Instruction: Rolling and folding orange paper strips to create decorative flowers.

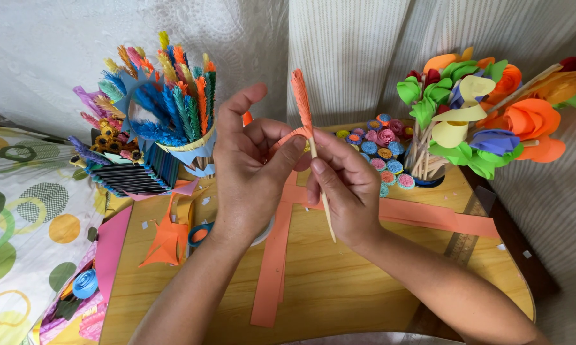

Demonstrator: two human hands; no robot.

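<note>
My right hand (343,189) pinches a thin wooden stick (327,217) that points up, with an orange fringed paper strip (300,96) wound around its upper part. My left hand (248,172) holds the loose end of that orange strip beside the stick, thumb and fingers pressed on it. Both hands meet above the middle of a small wooden table (339,281). Long orange paper strips (270,268) lie flat on the table under my hands.
A cup of fringed paper stems (166,102) stands at the back left. A bunch of paper roses (486,108) stands back right, small rolled paper flowers (380,150) between. Blue-handled scissors (202,231), orange paper scraps (166,243) and a pink sheet (112,249) lie left. A ruler (460,246) lies right.
</note>
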